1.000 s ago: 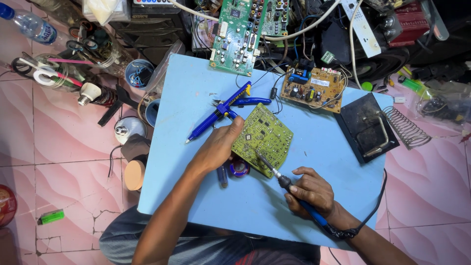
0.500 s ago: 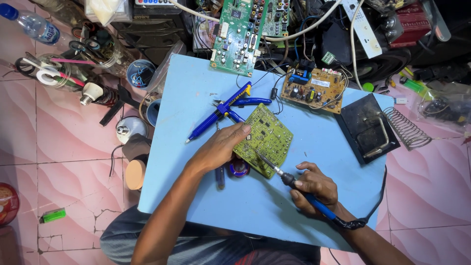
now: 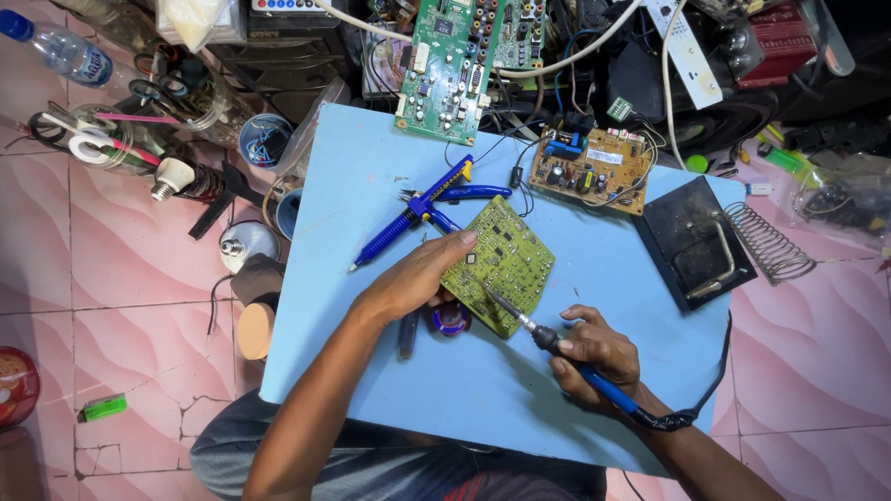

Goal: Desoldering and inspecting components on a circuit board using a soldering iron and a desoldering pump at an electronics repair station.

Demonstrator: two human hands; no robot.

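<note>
Green board [image 3: 501, 262], solder side up, lies tilted near the middle of the blue table [image 3: 594, 399], its near edge propped on a small reel [image 3: 452, 319]. The left hand [image 3: 418, 278] presses flat on the board's left edge, fingers together and fingertips over the top corner. The right hand [image 3: 594, 351] is closed in a pen-like grip around the blue handle of a soldering iron [image 3: 534, 329], whose tip touches the board near its lower edge. The iron's black cord [image 3: 687, 408] loops round the right wrist and off the table's near side. Just beyond the board lie a blue desoldering pump [image 3: 408, 221] and blue pliers [image 3: 469, 193]; a brown board [image 3: 589, 170] sits further back, a black iron stand [image 3: 691, 241] with a coil holder [image 3: 766, 243] to the right. A larger green board [image 3: 455, 65] leans among cables at the table's far edge.

The risks, as judged from here: the board rests on a round reel, so a push from the iron could rock it and drag the tip across neighbouring joints, bridging them. The left fingertips lie close to the hot tip; a slip could burn them. The cord at the wrist could snag and jerk the iron.
</note>
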